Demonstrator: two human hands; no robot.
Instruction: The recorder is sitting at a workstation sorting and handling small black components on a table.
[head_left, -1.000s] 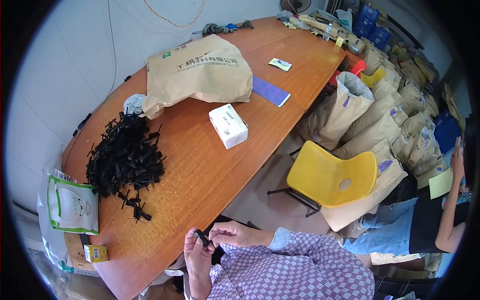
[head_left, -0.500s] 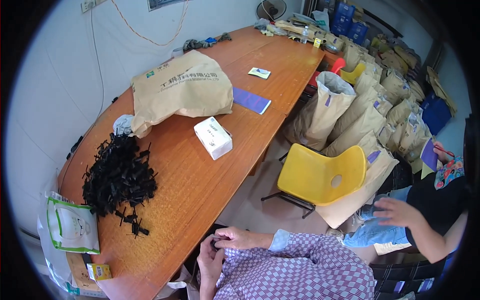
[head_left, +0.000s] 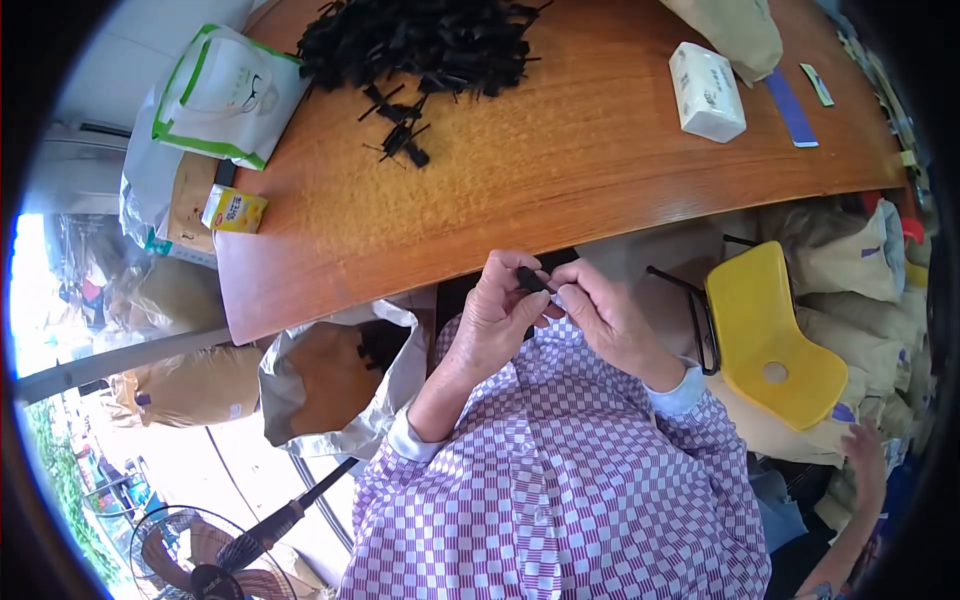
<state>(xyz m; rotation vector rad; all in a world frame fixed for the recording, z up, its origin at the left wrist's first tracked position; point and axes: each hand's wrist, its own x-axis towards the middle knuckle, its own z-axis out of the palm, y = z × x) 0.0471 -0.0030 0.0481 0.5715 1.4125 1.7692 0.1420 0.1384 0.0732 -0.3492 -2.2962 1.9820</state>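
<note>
Holding a small, dark black plastic part point(head_left: 533, 282) at the centre of the frame, above the lap and just off the table's near edge, the left hand point(head_left: 492, 318) pinches it between thumb and fingers. The right hand point(head_left: 610, 325) meets its right end with thumb and fingers bunched; whether they grip it, I cannot tell. The raised, close hold seems meant to keep the part steady and in sight. A heap of thin-stemmed black plastic pieces point(head_left: 420, 45) lies at the top of the frame, apparently left within reach. The curved, orange-brown wooden table point(head_left: 560, 190) has a worn, speckled surface. An open brown paper sack with a pale lining point(head_left: 405, 395) stands below its edge at lower left, near a black-caged fan point(head_left: 205, 575). At right are a yellow plastic chair point(head_left: 735, 305), full brown paper sacks point(head_left: 845, 250) and another person's bare arm point(head_left: 862, 495).
</note>
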